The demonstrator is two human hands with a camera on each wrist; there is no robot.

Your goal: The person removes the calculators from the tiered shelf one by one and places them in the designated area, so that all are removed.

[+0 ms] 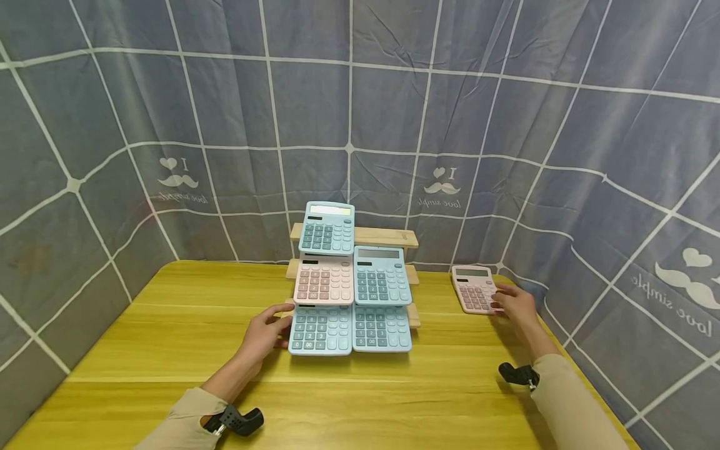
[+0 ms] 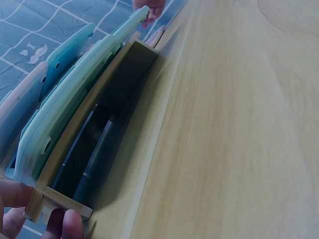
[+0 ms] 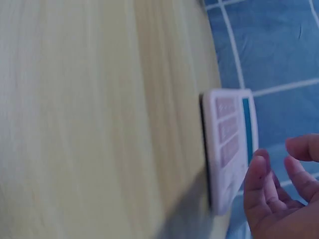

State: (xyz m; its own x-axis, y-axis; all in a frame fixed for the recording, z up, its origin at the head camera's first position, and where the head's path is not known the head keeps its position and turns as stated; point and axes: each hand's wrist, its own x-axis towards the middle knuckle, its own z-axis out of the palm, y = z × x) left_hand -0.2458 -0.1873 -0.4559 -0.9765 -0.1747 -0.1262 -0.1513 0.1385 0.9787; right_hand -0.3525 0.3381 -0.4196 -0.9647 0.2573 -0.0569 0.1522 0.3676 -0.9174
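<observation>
A wooden display rack stands at the middle of the table with calculators leaning on its tiers. Its lowest tier holds two blue calculators. Above them are a pink calculator and a blue calculator, and one more blue calculator is on the top left. My left hand grips the rack's lower left end, its fingertips at the wooden edge. Over at the right, another pink calculator lies face up on the table. My right hand is beside its right edge, fingers loosely bent.
The yellow wood-grain table ends at a grey-blue gridded curtain along the back and sides. Black camera mounts sit on both wrists.
</observation>
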